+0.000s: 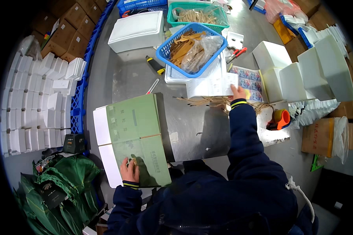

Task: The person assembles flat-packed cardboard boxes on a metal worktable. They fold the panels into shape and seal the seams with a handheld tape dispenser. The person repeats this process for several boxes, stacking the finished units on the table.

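Note:
My left hand (129,171) rests with fingers apart on a green flat cardboard box blank (135,121), which has white flaps along its left side and lies at the table's near left. Out to the right, my right hand (238,93) is closed on the right end of a white paper slip (210,86). That slip lies in front of a blue plastic basket (172,66) holding brown strips and a clear bag. Just below my right hand runs a bundle of thin tan cords (208,101) with dark tips. Colourful printed sticker sheets (250,82) lie beside it.
A yellow-black utility knife (156,65), a white cutter (153,86) and a red-handled cutter (236,55) lie on the metal table. White foam boxes (137,31) stand behind, more at right. An orange tape dispenser (280,119) sits right. Stacked white boxes (31,105) fill the left.

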### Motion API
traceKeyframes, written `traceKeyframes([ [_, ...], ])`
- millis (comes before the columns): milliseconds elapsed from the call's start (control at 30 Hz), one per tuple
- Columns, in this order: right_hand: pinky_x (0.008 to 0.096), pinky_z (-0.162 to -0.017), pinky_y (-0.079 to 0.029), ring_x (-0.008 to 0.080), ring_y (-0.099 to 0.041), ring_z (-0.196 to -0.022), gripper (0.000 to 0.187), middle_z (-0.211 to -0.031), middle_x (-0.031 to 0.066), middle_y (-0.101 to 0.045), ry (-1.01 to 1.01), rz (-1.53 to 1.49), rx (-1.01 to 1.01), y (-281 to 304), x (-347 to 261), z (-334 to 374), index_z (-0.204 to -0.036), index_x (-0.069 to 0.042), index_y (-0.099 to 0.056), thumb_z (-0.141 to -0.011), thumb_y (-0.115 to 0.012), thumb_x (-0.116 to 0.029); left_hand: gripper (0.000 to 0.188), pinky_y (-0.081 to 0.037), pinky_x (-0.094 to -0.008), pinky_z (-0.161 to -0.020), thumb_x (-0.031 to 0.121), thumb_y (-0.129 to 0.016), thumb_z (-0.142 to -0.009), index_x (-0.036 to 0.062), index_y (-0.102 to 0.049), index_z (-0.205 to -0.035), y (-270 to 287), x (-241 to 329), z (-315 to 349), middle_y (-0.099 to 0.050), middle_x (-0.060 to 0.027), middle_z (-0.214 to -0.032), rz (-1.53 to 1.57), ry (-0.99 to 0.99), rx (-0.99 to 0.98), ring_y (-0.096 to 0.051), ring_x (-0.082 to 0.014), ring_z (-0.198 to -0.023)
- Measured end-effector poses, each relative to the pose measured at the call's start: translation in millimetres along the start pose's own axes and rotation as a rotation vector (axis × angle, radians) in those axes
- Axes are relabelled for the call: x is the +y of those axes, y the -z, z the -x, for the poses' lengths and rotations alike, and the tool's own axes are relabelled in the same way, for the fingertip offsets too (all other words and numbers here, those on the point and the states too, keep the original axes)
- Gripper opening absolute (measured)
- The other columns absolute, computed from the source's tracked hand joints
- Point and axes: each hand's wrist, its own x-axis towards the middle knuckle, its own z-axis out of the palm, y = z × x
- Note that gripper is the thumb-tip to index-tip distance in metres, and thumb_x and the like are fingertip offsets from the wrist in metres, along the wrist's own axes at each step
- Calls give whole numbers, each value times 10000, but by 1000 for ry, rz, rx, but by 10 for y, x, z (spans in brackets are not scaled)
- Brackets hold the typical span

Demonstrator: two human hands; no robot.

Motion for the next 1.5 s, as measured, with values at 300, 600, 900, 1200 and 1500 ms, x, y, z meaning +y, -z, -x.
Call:
traceKeyframes([
  [300,298,-751,-468,176,-592,-839,438,-918,114,-629,318,137,8,-173,-73,-1020,-1050,37,-574,-713,-729,-195,380,-408,-431,-854,40,-642,-708,34,-534,-1072,87,-124,90,-436,-205,-1197,-47,36,4,-471,-373,-1018],
  [600,260,-702,-478,143,-583,-770,354,-916,78,-605,401,440,-289,-575,-89,450,-1079,11,-542,-750,-656,-53,580,-366,-439,-908,249,-701,-704,-2,-469,-1172,258,-1488,46,-427,-234,-1219,-235,328,344,-433,-397,-1085],
  [900,347,-878,-419,268,-538,-1002,593,-1082,185,-551,-49,384,-587,-1984,1029,3203,-1209,40,-389,-751,-655,-227,771,-382,-326,-921,579,-548,-774,-100,-506,-1140,3,-2234,-278,-566,-235,-1099,550,754,-143,-530,-294,-1048],
  [1200,348,-799,-456,273,-586,-892,507,-988,161,-607,-200,180,-384,-2174,1331,3770,-1086,44,-490,-696,-702,-200,769,-438,-340,-846,508,-703,-674,-101,-523,-1106,737,-2161,-1017,-590,-231,-1034,417,384,-208,-576,-263,-965],
  [1500,321,-646,-538,203,-617,-777,225,-933,98,-615,-540,-99,-220,-2396,1409,4236,-1023,-2,-549,-836,-584,-122,496,-440,-371,-852,387,-603,-775,53,-545,-1137,300,-1201,-2521,-595,-154,-1073,-5,-101,-92,-560,-319,-980],
])
